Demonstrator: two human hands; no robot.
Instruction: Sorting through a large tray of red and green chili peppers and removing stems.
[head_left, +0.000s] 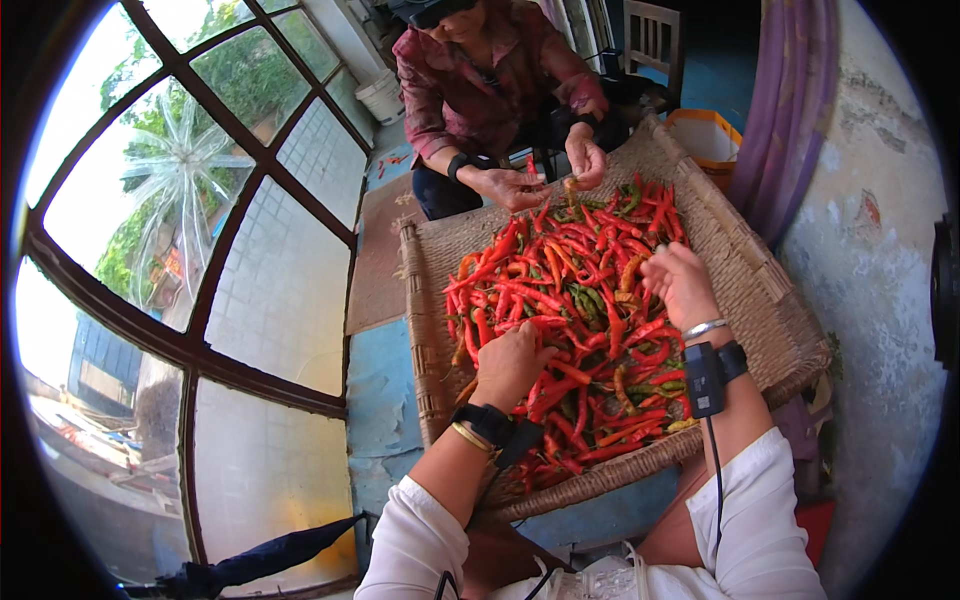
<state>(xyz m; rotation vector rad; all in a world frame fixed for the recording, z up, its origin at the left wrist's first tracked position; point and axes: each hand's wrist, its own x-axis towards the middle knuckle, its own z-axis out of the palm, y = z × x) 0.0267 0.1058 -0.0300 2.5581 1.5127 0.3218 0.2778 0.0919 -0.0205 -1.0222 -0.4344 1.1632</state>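
Observation:
A wide heap of red chili peppers (536, 289), with some green and orange ones among them, lies in a shallow woven basket tray (750, 300) before me. My left hand (514, 364) is over the left part of the heap, its fingers bent down by a red pepper; whether they grip it I cannot tell. Over the heap's right edge is my right hand (681, 285), fingers curled and slightly blurred; what lies between its fingertips is unclear. Both wrists carry bracelets and dark straps, and a small black device sits on the right one.
Across the tray a person in a red patterned shirt (480, 97) handles peppers at its far edge. A framed window stands left, with a dark folded umbrella (277, 551) below. An orange-rimmed container (705, 139), purple curtain (780, 112) and wall are at right.

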